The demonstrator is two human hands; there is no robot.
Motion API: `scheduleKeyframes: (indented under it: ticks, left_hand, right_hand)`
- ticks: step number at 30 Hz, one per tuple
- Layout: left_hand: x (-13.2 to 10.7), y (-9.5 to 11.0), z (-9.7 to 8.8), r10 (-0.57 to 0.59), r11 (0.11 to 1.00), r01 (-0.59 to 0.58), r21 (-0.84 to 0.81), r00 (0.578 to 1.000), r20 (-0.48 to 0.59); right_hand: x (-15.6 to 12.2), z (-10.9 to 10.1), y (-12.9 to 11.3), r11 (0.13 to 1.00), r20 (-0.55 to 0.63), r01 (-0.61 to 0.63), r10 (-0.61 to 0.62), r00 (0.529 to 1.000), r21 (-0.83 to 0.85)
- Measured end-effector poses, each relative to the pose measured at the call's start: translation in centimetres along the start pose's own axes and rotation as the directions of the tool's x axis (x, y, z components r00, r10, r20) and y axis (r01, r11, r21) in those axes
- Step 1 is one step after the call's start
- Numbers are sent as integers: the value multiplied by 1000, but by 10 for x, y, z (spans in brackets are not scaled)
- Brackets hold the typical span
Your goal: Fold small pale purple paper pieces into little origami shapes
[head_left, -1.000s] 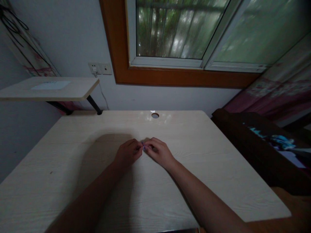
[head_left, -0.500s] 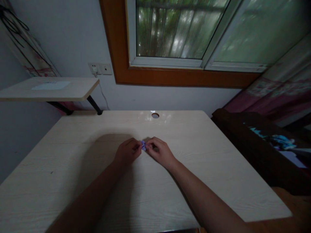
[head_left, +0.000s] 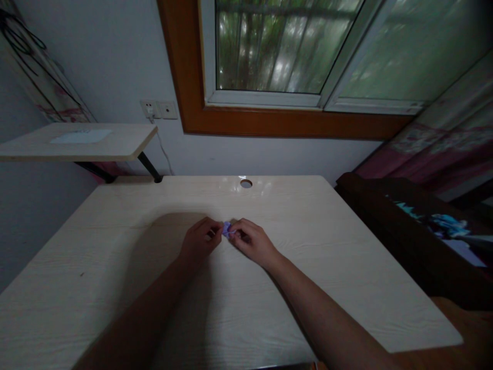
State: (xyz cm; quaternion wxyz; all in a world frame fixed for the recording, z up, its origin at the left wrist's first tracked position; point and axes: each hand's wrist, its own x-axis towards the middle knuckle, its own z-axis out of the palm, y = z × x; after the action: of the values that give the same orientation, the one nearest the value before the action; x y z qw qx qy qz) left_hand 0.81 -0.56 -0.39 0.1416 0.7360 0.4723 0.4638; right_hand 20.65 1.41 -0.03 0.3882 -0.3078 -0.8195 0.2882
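Both hands meet over the middle of a pale wooden desk (head_left: pixel 346 267). Between their fingertips is a small purple piece (head_left: pixel 227 229), perhaps folded paper; it is too small to tell. My left hand (head_left: pixel 198 242) pinches its left side with curled fingers. From the right, my right hand (head_left: pixel 252 241) pinches it too, fingers closed. Most of the piece is hidden by the fingers.
A round cable hole (head_left: pixel 245 183) lies near the desk's far edge. A raised shelf (head_left: pixel 77 141) with a white sheet stands at the far left. Behind are a wall socket (head_left: pixel 158 109) and a window (head_left: pixel 285 49). Dark furniture (head_left: pixel 416 241) borders the right side.
The purple piece shows a little more between the fingertips than a second ago. Both hands have stayed in nearly the same place, the fingers shifting slightly.
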Motion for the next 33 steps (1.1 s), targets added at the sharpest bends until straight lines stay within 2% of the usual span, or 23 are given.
scheduleKeyframes:
  ticks: [3,7,13,16,23,28,33]
  left_hand:
    - [1,2,-2,-39,999,38,-34,999,-7]
    - [2,2,-4,-141,987,137,-84,989,-35]
    - [1,-5,-2,-264,949,265,-168,964,27]
    - [1,-5,-1,-259,949,259,-182,966,25]
    - [1,-1,-1,-150,961,141,-236,988,-20]
    - [-2,-4,8,-104,944,113,-310,994,45]
    - [-1,-4,11,-93,959,109,-264,993,70]
  right_hand:
    - [0,-1,0,1000,-1,3,-3,1000,-7]
    - [0,-1,2,1000,-59,12,-13,998,-17]
    - [0,-2,1,999,-90,25,-27,996,-25]
    - [0,-2,0,999,-90,31,-35,995,-37]
    - [-1,0,0,997,-82,41,-47,996,-66]
    - [-1,-1,-2,997,-79,53,-58,995,-54]
    - [0,-1,-3,996,-60,79,-81,995,-36]
